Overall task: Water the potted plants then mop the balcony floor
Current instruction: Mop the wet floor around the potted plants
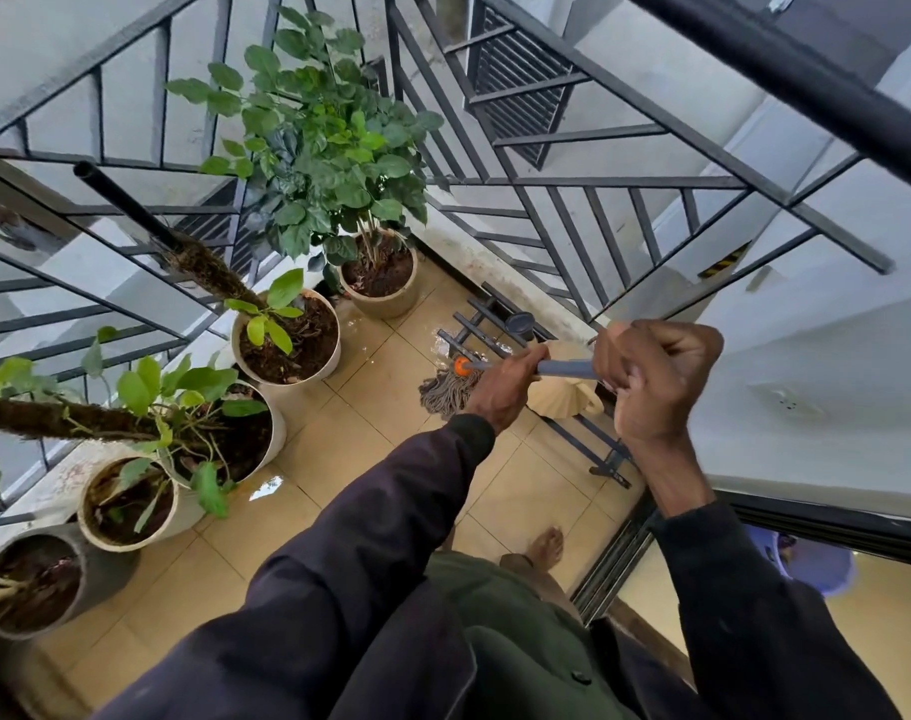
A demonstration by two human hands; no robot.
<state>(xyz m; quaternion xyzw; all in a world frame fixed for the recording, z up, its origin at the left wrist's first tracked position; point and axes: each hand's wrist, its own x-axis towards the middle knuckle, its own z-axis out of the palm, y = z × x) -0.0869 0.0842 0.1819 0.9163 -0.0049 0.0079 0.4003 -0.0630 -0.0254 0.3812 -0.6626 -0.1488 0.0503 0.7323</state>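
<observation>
Both hands grip a grey mop handle (565,368) that points down to the far end of the balcony. My left hand (503,388) holds it lower, near the orange collar (462,365). My right hand (651,379) is closed around the upper part. The grey string mop head (445,393) rests on the wet beige tiled floor (380,459). Several potted plants stand along the left railing, from a leafy bush in a beige pot (386,296) at the far corner to a white pot (287,340) and a grey pot (38,584) nearer me.
A dark metal railing (547,210) encloses the balcony on the left and far sides. A folded grey rack (495,332) with a cream cloth (562,392) lies by the right wall. Water puddles glint on the tiles. My bare foot (547,545) stands near the sliding door track (617,558).
</observation>
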